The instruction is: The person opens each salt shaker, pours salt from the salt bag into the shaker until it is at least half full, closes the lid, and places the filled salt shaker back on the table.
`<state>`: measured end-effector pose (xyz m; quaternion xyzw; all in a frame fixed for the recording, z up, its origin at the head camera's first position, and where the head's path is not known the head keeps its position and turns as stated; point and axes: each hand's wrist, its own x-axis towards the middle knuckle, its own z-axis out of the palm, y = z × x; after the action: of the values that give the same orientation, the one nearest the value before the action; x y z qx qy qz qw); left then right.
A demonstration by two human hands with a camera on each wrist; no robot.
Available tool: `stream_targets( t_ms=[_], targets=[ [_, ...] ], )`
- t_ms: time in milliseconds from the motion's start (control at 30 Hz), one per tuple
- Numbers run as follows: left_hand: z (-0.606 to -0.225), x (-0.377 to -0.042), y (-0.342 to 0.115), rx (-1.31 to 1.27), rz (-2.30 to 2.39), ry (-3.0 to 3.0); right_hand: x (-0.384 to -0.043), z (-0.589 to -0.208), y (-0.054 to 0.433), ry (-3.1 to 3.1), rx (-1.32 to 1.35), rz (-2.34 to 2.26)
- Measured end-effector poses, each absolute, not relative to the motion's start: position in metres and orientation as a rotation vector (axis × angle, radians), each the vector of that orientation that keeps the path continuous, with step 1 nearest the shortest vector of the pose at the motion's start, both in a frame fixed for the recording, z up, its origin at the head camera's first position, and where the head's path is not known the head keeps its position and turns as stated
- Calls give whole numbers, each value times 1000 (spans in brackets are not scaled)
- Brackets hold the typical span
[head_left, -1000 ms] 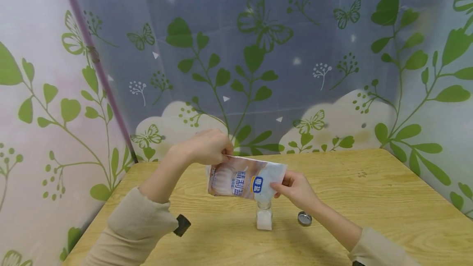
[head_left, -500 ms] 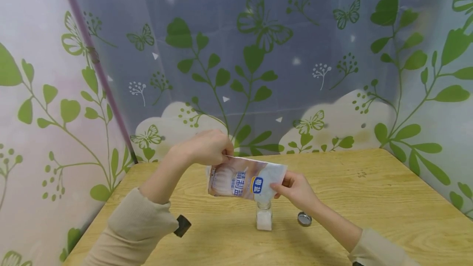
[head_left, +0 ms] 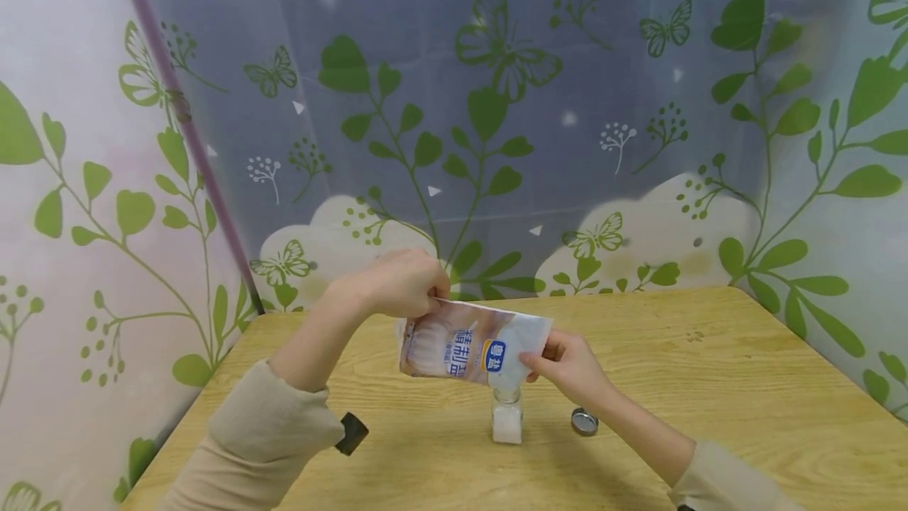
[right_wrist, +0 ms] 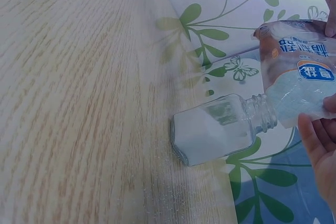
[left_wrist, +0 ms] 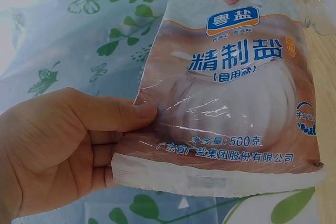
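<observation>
A printed plastic bag of salt (head_left: 454, 341) is held tilted above the table, its lower corner at the mouth of a small glass jar (head_left: 507, 422). My left hand (head_left: 404, 282) pinches the bag's upper edge near its sealed end, thumb on the front in the left wrist view. At the opposite end, my right hand (head_left: 573, 367) pinches the bag between thumb and fingers. The jar stands upright on the table; white salt (right_wrist: 199, 135) fills a good part of it in the right wrist view. Whether salt is flowing now, I cannot tell.
A round metal lid (head_left: 585, 421) lies on the wooden table (head_left: 681, 385), right of the jar and close to my right forearm. Fine white grains (right_wrist: 157, 195) are scattered on the wood beside the jar. A patterned curtain (head_left: 440, 101) hangs behind the table.
</observation>
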<state>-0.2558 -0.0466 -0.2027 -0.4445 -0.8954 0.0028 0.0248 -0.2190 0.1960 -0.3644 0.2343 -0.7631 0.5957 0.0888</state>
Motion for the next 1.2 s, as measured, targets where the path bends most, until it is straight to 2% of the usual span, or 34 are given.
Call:
stream_targets(
  t_ms=[1200],
  targets=[
    [-203, -256, -47, -1380, 2, -2771, -219, -365, 195, -2272, 690, 1770]
  ],
)
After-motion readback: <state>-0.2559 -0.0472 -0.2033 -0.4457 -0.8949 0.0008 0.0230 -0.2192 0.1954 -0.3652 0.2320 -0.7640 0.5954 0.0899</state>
